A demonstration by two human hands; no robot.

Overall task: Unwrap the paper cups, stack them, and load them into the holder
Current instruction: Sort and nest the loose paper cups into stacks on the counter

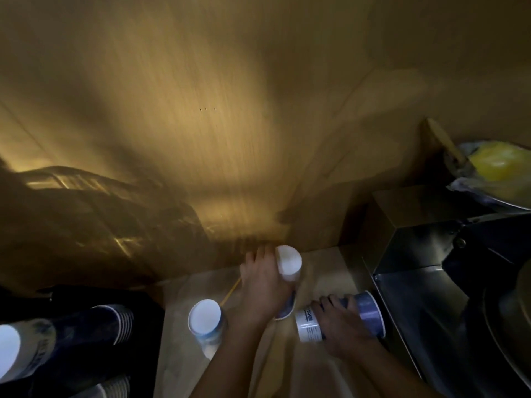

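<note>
My left hand (263, 285) grips an upside-down white and blue paper cup (288, 261), its white base facing up, low in the view above the light counter (184, 357). My right hand (342, 326) is closed around a blue and white cup stack (369, 311) lying on its side, pointed right toward a steel box. Another inverted cup stack (205, 320) stands on the counter left of my left forearm. A long stack of dark blue cups (86, 331) lies at the lower left, a white base at its near end.
A wooden wall (215, 124) fills the upper view. The steel box-shaped appliance (408, 234) stands at the right, with dark equipment beyond it. A bowl with yellow content in plastic (500, 165) sits at the far right. A dark rack (71, 196) is at the left.
</note>
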